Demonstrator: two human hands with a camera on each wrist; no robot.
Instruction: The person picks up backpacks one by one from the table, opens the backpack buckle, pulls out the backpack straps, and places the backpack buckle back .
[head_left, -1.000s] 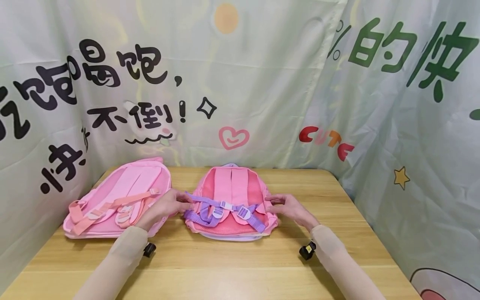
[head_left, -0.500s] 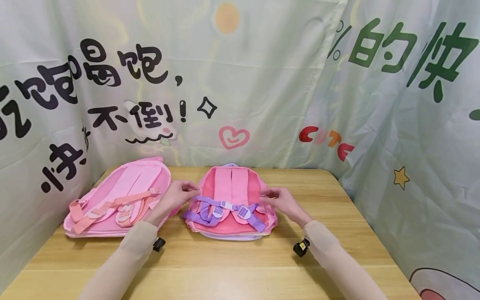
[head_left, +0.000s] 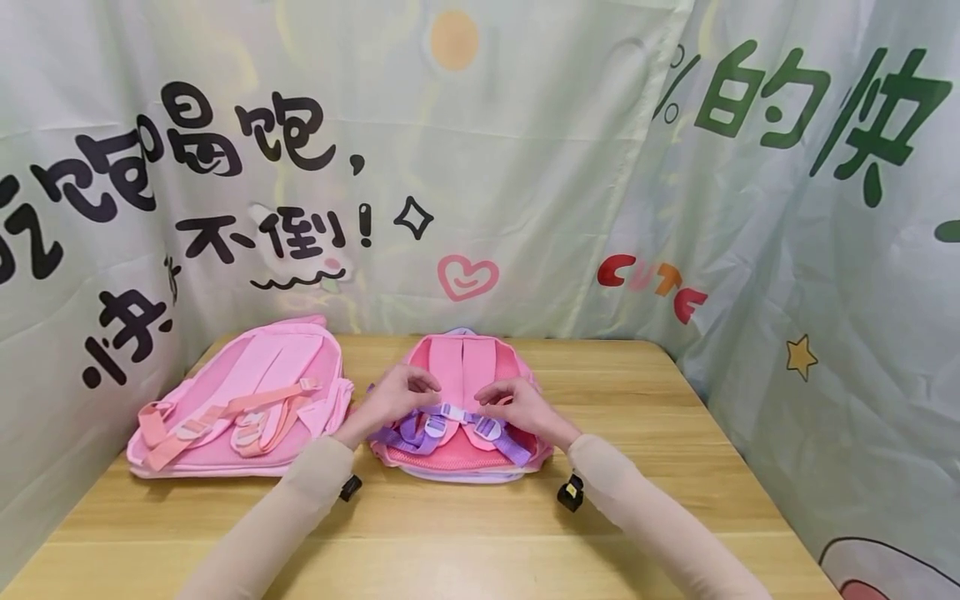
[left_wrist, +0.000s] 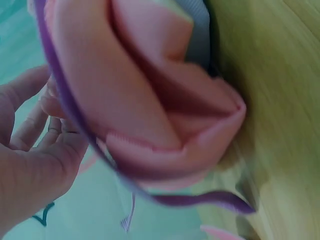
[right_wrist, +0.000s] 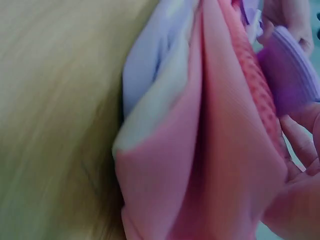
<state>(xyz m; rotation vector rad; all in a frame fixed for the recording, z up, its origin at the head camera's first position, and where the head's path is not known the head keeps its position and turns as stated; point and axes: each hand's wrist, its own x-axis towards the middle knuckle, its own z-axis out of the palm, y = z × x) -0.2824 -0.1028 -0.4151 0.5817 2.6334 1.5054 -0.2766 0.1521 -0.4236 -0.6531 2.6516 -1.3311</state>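
A pink backpack [head_left: 462, 367] lies back side up on the wooden table, its purple straps joined across it by a white buckle [head_left: 453, 412]. My left hand [head_left: 397, 394] is over its left half, loosely curved, fingertips just above and left of the buckle. From the other side my right hand [head_left: 521, 408] reaches in, fingertips close to the buckle's right end. Neither hand visibly holds anything. In the left wrist view a purple strap [left_wrist: 65, 100] crosses in front of the fingers. The right wrist view shows the pink side [right_wrist: 225, 115] of the bag beside the right hand.
Another pink backpack [head_left: 247, 367] with orange straps lies to the left, close beside my left forearm. The wooden table [head_left: 450, 542] ends at the back against a printed curtain [head_left: 525, 167]. Small black cameras [head_left: 572, 493] hang at both wrists.
Both hands have moved inward from the sides of the middle backpack to its centre, close to the white buckle. The backpacks have stayed in place.
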